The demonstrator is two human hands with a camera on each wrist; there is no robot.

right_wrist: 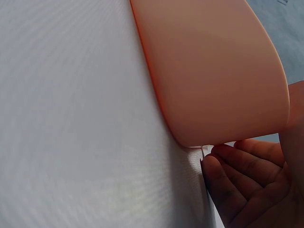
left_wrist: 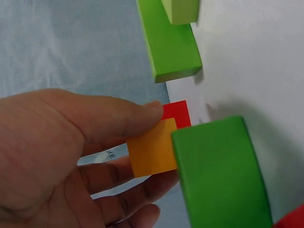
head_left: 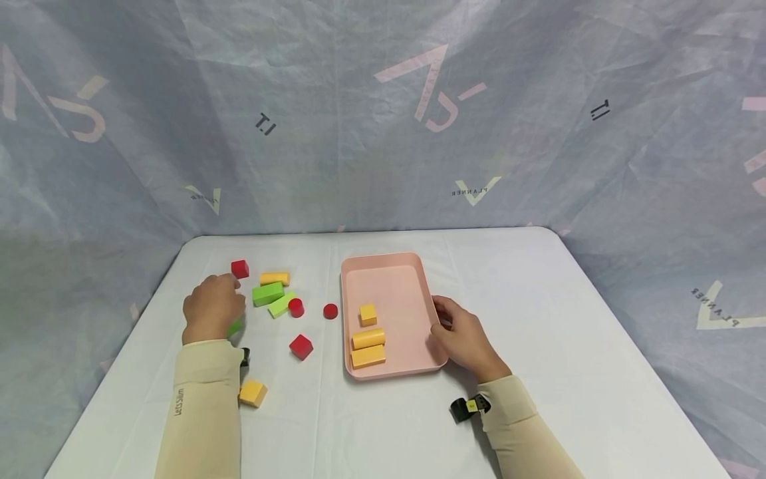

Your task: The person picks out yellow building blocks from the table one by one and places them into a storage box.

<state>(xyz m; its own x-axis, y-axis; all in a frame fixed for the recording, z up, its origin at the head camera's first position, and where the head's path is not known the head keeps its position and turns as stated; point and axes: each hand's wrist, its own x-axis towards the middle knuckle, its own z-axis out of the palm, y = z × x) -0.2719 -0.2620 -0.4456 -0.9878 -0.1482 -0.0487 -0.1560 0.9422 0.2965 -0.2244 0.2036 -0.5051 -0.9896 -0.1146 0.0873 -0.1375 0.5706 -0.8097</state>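
Over the left side of the table, my left hand pinches a yellow block between thumb and fingers; the head view hides that block behind the hand. Just beyond the hand lies a red cube, and a green block shows partly beneath the wrist. My right hand grips the right wall of a pink tray, thumb at the rim and fingers outside. Inside the tray's left part are a yellow cube, a yellow cylinder and a yellow rectangular block.
Between the left hand and tray lie a yellow cylinder, a green block, a light green block, a red cylinder, a red disc and a red cube. Another yellow block sits beside the left forearm.
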